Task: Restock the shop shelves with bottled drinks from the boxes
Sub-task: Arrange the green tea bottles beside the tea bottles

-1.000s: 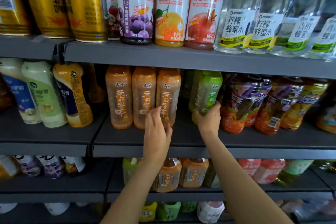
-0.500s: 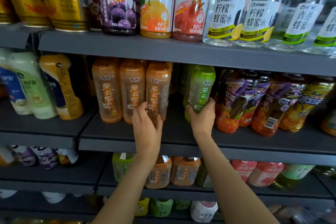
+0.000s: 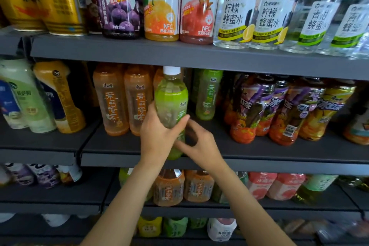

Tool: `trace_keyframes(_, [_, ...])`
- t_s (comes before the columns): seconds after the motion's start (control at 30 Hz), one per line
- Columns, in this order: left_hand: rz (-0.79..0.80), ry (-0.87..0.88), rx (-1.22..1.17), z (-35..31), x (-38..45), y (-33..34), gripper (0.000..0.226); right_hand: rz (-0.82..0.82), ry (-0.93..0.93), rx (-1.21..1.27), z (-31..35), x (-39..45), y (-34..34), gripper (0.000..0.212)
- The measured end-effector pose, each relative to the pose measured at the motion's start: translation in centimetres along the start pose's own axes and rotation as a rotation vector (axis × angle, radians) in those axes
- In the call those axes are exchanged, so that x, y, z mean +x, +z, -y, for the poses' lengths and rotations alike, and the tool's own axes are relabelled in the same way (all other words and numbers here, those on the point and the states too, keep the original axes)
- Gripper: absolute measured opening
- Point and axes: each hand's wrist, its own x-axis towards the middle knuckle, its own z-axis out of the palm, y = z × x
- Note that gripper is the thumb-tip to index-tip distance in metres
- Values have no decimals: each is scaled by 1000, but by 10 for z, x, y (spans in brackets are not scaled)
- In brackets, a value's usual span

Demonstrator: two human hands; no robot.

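Observation:
A green tea bottle (image 3: pixel 171 97) with a white cap stands upright at the front of the middle shelf (image 3: pixel 279 153), just above its edge. My left hand (image 3: pixel 157 138) grips the bottle round its lower half. From the right, my right hand (image 3: pixel 201 144) curls its thumb and fingertips against the bottle's bottom part. Behind it, a matching green bottle (image 3: pixel 207 96) stands on the shelf. Orange tea bottles (image 3: pixel 110 102) line up to the left.
Dark iced-tea bottles (image 3: pixel 259 110) fill the middle shelf's right side, and milk drinks (image 3: pixel 26 102) stand on the left. The upper shelf (image 3: pixel 179 52) carries juice and water bottles close above the cap. Lower shelves hold more bottles (image 3: pixel 169 187).
My left hand left the orange bottles and now grips a green bottle at the shelf front. My right hand dropped from the rear green bottle to this one's base. The camera moved closer.

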Motion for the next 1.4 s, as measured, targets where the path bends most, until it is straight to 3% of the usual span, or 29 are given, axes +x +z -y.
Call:
trace_keyframes(0.1, [-28, -11, 17, 8, 4, -24, 67, -237, 116, 77, -11, 21, -20, 60])
trace_keyframes(0.17, [-39, -28, 35, 12, 9, -37, 64, -418, 256, -40, -24, 49, -29, 67])
trace_keyframes(0.27, [-21, -67, 54, 20, 14, -48, 65, -414, 426, -145, -38, 90, -25, 74])
trace_keyframes(0.37, [-12, -69, 23, 23, 17, -50, 66, -440, 543, -180, -42, 110, -22, 62])
trace_keyframes(0.53, [-11, -62, -41, 25, 17, -48, 61, -514, 378, -248, -41, 101, -1, 53])
trace_keyframes(0.7, [-10, -55, -50, 26, 17, -47, 60, -519, 349, -236, -35, 102, 8, 56])
trace_keyframes(0.83, [-5, -55, -47, 27, 17, -46, 62, -488, 431, -210, -41, 94, 16, 62])
trace_keyframes(1.13, [-5, -59, -38, 24, 16, -48, 59, -353, 515, -274, -47, 86, 19, 48])
trace_keyframes(1.4, [9, -72, -28, 24, 18, -47, 61, -265, 476, -273, -48, 83, 8, 48])
